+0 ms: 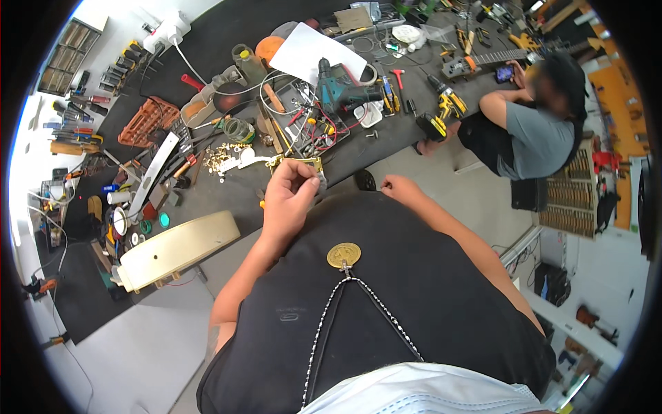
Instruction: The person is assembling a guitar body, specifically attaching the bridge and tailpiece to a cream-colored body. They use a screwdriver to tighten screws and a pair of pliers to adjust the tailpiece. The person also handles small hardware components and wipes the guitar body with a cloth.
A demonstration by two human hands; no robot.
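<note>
My left hand [288, 196] is raised at the bench's front edge, its thumb and fingertips pressed together. Whatever they may pinch is too small to make out. Just behind these fingers is a brass-coloured metal piece [318, 164], partly covered by the hand; I cannot tell whether they touch. A pile of small brass-coloured parts [222, 160] lies further left, beside a pale curved piece [256, 161]. My right hand [401, 188] is held low by my body with its fingers curled in, and its palm is hidden. A cream guitar-like body [181, 250] rests at the bench edge on the left.
The dark bench [383, 141] carries a teal cordless drill [339, 86], a yellow drill [449, 103], a glass jar [238, 130] and a white sheet [314, 52]. A seated person [541, 134] is to the right, near a guitar neck [486, 62]. Tools hang along the left wall.
</note>
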